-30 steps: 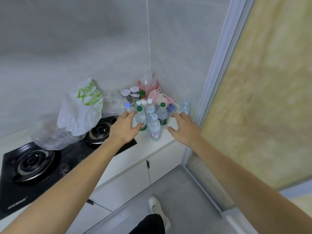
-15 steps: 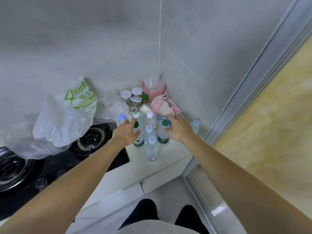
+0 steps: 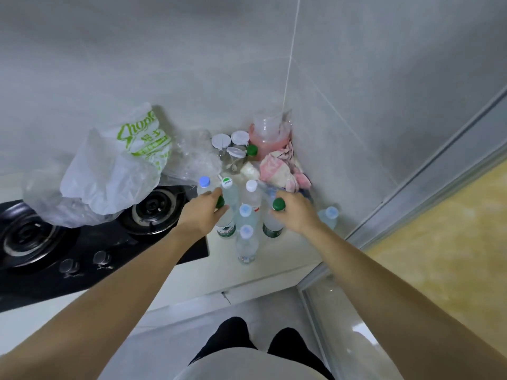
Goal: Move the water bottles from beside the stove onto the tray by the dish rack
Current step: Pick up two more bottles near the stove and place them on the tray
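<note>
Both hands curl around bottle necks just under green caps: the left hand point(image 3: 203, 212) holds the left green-capped bottle point(image 3: 225, 229), and the right hand point(image 3: 295, 212) holds the right green-capped bottle point(image 3: 272, 227). Each bottle stands upright on the worktop point(image 3: 274, 259), its long axis pointing straight up into the palm above it, so lifting looks like a straight upward pull. They stand in a cluster near the worktop's back right corner, just beside the stove point(image 3: 104, 242). Between the two hands stand more bottles, including a pale-capped bottle point(image 3: 246, 246) nearest the front edge. No tray is in view.
</note>
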The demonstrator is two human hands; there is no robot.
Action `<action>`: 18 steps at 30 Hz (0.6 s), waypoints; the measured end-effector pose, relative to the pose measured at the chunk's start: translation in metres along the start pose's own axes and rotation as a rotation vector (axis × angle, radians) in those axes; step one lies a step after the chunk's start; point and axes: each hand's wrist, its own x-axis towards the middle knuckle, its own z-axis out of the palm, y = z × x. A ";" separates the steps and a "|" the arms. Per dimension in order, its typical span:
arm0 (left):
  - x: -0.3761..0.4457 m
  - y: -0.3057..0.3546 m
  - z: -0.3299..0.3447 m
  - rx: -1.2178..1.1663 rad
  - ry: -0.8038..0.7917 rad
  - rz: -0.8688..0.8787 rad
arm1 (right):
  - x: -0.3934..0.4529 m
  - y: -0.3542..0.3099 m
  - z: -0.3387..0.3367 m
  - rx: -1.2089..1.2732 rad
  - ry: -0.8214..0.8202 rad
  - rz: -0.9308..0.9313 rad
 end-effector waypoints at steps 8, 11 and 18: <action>-0.060 0.021 -0.086 -0.080 0.173 -0.114 | -0.012 -0.048 -0.097 0.243 0.198 -0.205; -0.095 0.031 -0.131 -0.093 0.267 -0.189 | -0.026 -0.090 -0.138 0.268 0.244 -0.333; -0.217 0.032 -0.231 -0.180 0.505 -0.358 | -0.078 -0.213 -0.176 0.341 0.229 -0.633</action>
